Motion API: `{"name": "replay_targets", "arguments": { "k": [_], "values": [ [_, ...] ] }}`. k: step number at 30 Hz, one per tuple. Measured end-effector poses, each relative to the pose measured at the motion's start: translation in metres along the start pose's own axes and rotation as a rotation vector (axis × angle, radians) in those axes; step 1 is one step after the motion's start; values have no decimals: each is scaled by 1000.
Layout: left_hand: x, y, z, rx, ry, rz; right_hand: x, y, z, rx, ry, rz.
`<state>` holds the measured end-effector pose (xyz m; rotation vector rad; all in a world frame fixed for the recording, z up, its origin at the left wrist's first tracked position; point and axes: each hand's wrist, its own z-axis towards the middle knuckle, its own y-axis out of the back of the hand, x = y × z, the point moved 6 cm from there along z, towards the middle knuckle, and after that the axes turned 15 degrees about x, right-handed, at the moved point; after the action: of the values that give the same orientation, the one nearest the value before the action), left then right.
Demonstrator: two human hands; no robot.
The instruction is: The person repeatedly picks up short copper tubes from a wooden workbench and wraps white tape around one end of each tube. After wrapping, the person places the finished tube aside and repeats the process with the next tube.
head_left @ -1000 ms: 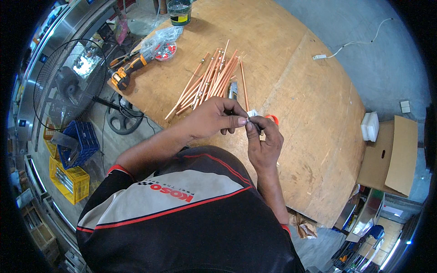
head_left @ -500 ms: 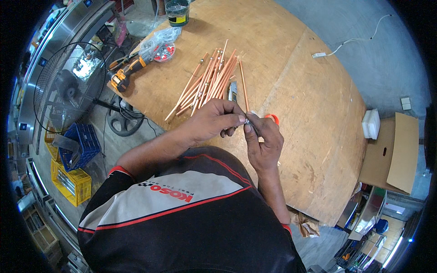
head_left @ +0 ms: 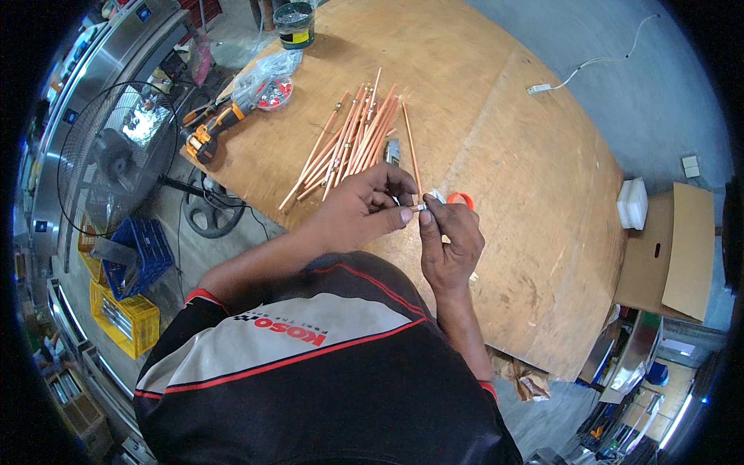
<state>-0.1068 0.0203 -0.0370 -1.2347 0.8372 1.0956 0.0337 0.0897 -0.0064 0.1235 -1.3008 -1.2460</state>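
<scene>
A small silver metal fitting point(head_left: 421, 207) is pinched between the thumb and index finger of my right hand point(head_left: 452, 240). My left hand point(head_left: 368, 203) comes in from the left with its thumb tip at the fitting's left end. Its index finger is lifted away from the thumb, leaving a gap. Just beyond the hands a copper tube point(head_left: 411, 143) runs away from me; whether its near end meets the fitting is hidden by fingers. Left of that tube, a loose pile of copper tubes point(head_left: 353, 143) lies on the wooden table point(head_left: 535, 217), several bearing metal fittings.
An orange ring point(head_left: 460, 198) lies beyond my right hand, and a grey tool point(head_left: 393, 151) beside the pile. Farther left are a yellow-black power tool point(head_left: 213, 133), a tub of red parts point(head_left: 274, 94) and a dark bucket point(head_left: 295, 27). A fan point(head_left: 116, 151) stands off the table's left edge.
My left index finger has lifted away from the thumb, opening a gap and showing more of the fitting. My right hand keeps its pinch in nearly the same place.
</scene>
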Motion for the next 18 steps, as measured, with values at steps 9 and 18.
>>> {"name": "replay_targets", "arguments": {
  "k": [9, 18],
  "values": [
    [-25, -3, 0, 22, -90, 746, 2, -1, 1, 2, 18, 21],
    [-22, 4, -2, -36, -35, 666, -1, -15, 9, 158, -14, 6]
  ]
}}
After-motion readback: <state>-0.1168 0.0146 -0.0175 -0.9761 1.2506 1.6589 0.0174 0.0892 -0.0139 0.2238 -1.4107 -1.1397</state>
